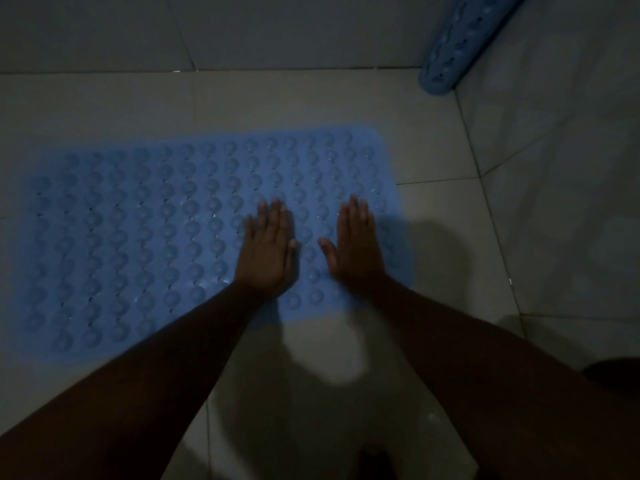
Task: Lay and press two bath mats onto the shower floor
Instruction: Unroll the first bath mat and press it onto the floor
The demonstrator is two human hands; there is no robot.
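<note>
Spread flat on the pale tiled shower floor (446, 237), a blue bath mat (138, 237), rows of round bumps uppermost, long axis running left to right across the view, right end a shade higher in the picture than the left. Pressed palm-down on its right end, side by side and a little apart, left hand (266, 247) and right hand (356, 244), fingers straight, close together and pointing away across the mat's short width, thumbs turned toward each other, nothing gripped. Propped in the far right corner against the wall (104, 29), a second blue mat (460, 39), rolled into a tube, lower end on the floor, long axis slanting up and to the right out of the top of the view. Dim light, surface detail blurred.
</note>
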